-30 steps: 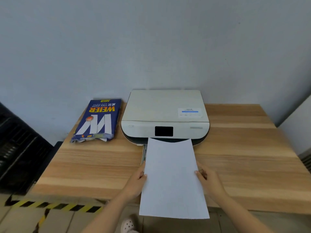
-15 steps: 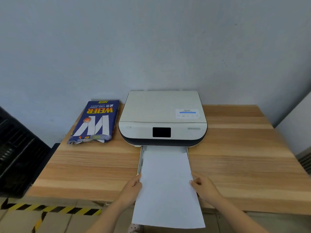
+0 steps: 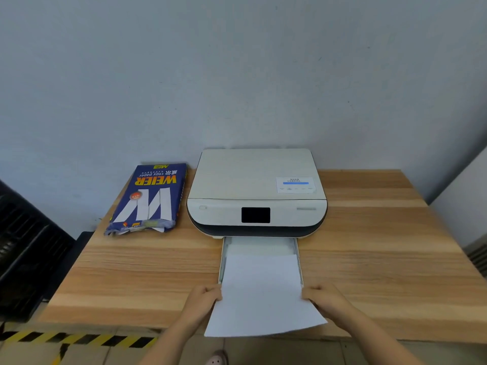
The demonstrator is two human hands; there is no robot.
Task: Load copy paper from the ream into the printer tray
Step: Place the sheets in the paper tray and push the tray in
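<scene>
A white printer (image 3: 257, 191) with a dark screen stands at the back of the wooden table (image 3: 382, 259). Its paper tray (image 3: 259, 245) is pulled out toward me. White copy paper (image 3: 263, 296) lies partly over the tray, its near end hanging past the table edge. My left hand (image 3: 204, 299) grips the paper's left edge and my right hand (image 3: 322, 297) grips its right edge. The blue ream (image 3: 149, 197), torn open at its near end, lies left of the printer.
A grey wall stands right behind the printer. A black crate-like object (image 3: 23, 256) sits off the table's left side. Yellow-black tape (image 3: 79, 339) marks the floor below the front edge. A white cabinet side (image 3: 466, 196) is at right.
The paper has come down from a raised tilt and back toward me, so the tray's far end shows. Both hands have shifted nearer along the sheet's edges.
</scene>
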